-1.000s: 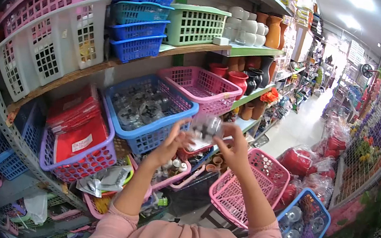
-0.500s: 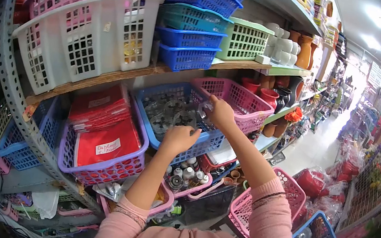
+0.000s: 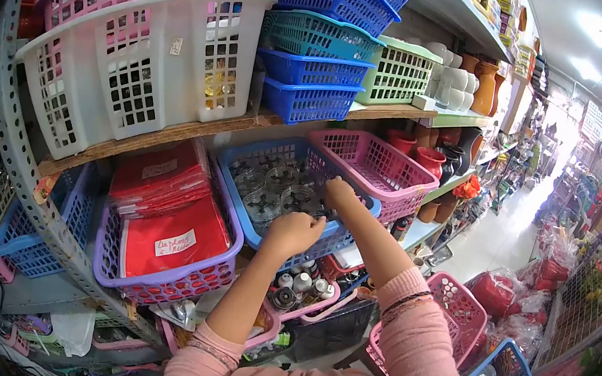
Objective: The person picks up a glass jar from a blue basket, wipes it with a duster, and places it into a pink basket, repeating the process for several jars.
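A blue plastic basket (image 3: 255, 237) stands on the lower shelf, holding several clear, round, see-through pieces (image 3: 263, 206) that look like small glass dishes or holders. My right hand (image 3: 344, 196) reaches over the basket's right part with its fingers curled downward; whatever it grips is hidden behind it. My left hand (image 3: 295, 234) is at the front rim, its fingers closed and the thumb towards the right hand. I cannot make out anything between those fingers.
Left of the blue basket, a purple basket (image 3: 220, 269) carries red packets (image 3: 177, 236). A pink basket (image 3: 373, 163) sits to the right. Above runs a wooden shelf edge (image 3: 148, 139) with stacked baskets. Below are bottles (image 3: 301, 282) in a pink basket.
My right hand has lowered into the basket; the clear piece seen at its fingers before is now hidden. My left hand has shifted slightly down and right in view. The camera has moved a little.
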`<state>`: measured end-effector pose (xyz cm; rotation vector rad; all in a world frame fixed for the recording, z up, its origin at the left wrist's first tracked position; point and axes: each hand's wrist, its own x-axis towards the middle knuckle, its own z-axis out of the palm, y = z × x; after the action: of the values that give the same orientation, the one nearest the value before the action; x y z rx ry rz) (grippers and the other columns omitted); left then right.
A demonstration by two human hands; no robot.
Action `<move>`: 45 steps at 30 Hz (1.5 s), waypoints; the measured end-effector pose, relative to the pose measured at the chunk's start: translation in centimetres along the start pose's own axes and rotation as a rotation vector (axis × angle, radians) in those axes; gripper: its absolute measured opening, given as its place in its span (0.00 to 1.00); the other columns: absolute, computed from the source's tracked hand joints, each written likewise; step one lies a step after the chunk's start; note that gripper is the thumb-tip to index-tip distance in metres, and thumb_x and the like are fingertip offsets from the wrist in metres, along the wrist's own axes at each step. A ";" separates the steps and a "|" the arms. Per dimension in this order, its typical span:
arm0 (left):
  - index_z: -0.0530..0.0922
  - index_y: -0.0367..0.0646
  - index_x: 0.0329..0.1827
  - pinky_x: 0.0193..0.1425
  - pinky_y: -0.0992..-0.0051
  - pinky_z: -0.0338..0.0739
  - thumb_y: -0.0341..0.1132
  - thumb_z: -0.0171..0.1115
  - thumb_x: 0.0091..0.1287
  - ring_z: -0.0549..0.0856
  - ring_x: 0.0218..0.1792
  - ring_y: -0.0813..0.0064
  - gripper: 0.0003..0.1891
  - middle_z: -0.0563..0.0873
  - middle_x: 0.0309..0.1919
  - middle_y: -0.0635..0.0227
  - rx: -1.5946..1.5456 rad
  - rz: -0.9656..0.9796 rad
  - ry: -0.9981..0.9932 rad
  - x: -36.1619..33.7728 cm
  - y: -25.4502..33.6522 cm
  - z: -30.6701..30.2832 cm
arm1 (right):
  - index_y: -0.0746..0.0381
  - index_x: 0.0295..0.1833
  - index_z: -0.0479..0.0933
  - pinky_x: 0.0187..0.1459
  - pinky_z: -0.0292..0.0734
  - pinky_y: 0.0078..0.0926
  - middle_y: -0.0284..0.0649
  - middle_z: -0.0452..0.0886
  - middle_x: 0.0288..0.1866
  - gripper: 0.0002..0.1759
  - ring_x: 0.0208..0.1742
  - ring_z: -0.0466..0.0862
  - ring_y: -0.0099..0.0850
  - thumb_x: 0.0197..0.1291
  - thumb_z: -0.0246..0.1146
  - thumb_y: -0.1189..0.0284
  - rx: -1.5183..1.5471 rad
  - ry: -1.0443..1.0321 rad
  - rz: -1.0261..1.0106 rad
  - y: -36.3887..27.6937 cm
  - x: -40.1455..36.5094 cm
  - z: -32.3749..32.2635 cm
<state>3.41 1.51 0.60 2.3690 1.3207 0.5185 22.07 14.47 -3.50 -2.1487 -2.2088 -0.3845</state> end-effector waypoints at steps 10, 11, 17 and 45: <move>0.83 0.46 0.48 0.55 0.59 0.75 0.51 0.48 0.68 0.82 0.48 0.47 0.22 0.84 0.44 0.48 -0.112 0.026 0.074 0.0 -0.2 0.3 | 0.63 0.48 0.80 0.46 0.81 0.39 0.50 0.79 0.51 0.17 0.48 0.84 0.43 0.51 0.65 0.70 0.034 0.256 0.092 -0.9 -1.9 -3.8; 0.83 0.46 0.48 0.55 0.59 0.75 0.51 0.48 0.68 0.82 0.48 0.47 0.22 0.84 0.44 0.48 -0.117 0.033 0.060 -0.2 -0.2 0.3 | 0.62 0.45 0.79 0.42 0.81 0.40 0.49 0.79 0.48 0.13 0.46 0.84 0.44 0.53 0.62 0.71 0.160 0.440 0.038 -1.1 -2.5 -5.0; 0.80 0.38 0.54 0.58 0.65 0.74 0.46 0.60 0.66 0.82 0.53 0.54 0.22 0.83 0.49 0.49 -0.196 0.280 0.214 -0.6 0.2 0.0 | 0.59 0.38 0.75 0.33 0.75 0.44 0.43 0.78 0.34 0.06 0.35 0.81 0.47 0.55 0.61 0.71 0.386 0.792 -0.183 -0.1 -10.2 -7.5; 0.79 0.39 0.54 0.56 0.69 0.76 0.36 0.59 0.67 0.83 0.51 0.64 0.16 0.84 0.50 0.56 -0.744 1.031 -1.055 -18.3 36.7 37.4 | 0.64 0.44 0.78 0.48 0.76 0.39 0.47 0.81 0.42 0.14 0.46 0.81 0.44 0.54 0.65 0.68 0.226 0.393 1.432 13.9 -85.1 1.0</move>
<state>39.19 -37.55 -15.98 1.9240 -0.5177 -0.0668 39.59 -68.49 -19.17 -2.5171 -0.2119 -0.3441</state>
